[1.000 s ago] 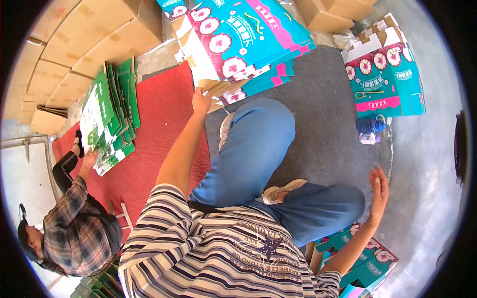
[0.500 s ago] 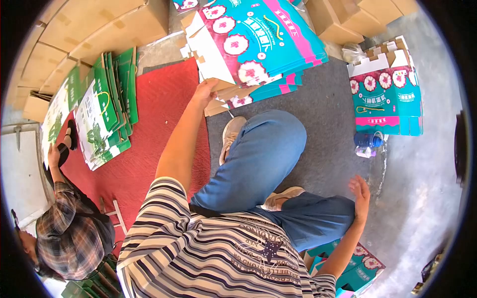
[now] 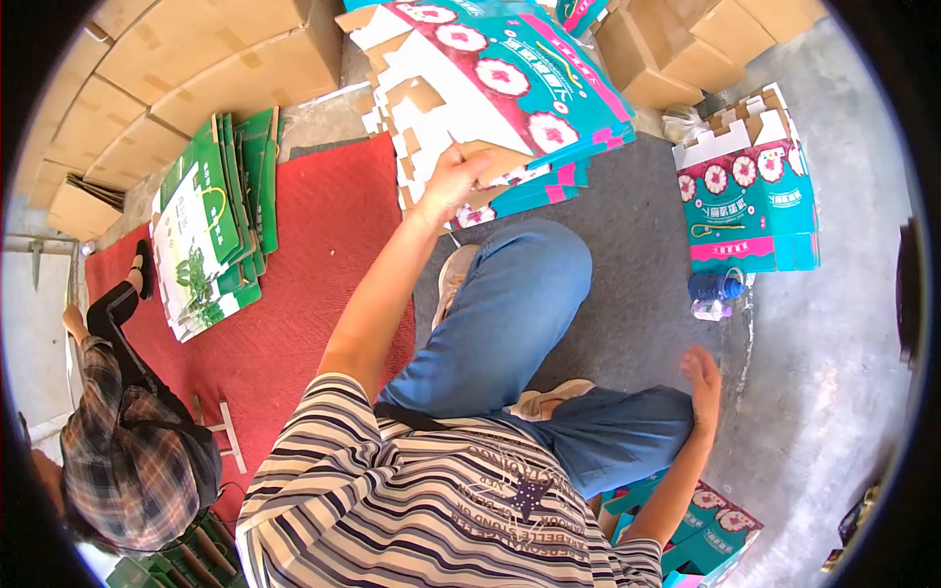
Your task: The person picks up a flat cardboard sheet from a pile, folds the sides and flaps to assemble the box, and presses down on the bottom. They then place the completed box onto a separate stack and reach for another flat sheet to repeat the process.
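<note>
A stack of flattened printed cartons (image 3: 520,69), teal, maroon and white with pink stripes, lies in front of me. At its near edge my left hand (image 3: 453,186) is closed on the white and brown flaps of a top carton. How many sheets it grips is hard to make out. My right hand (image 3: 702,387) is held beside my right knee, fingers apart and slightly blurred, with nothing in it. Below that arm, an assembled or partly folded teal carton (image 3: 720,534) shows behind my leg.
Another pile of teal cartons (image 3: 750,201) lies at right, with a blue bottle (image 3: 716,285) nearby. Green and white flattened cartons (image 3: 211,230) lean together on the red mat (image 3: 333,255). A co-worker (image 3: 137,461) sits at left. Brown boxes (image 3: 235,59) line the back.
My left hand has shifted right along the stack's near edge, and the top carton's edge has moved. At left, the co-worker's hand no longer holds a green and white carton.
</note>
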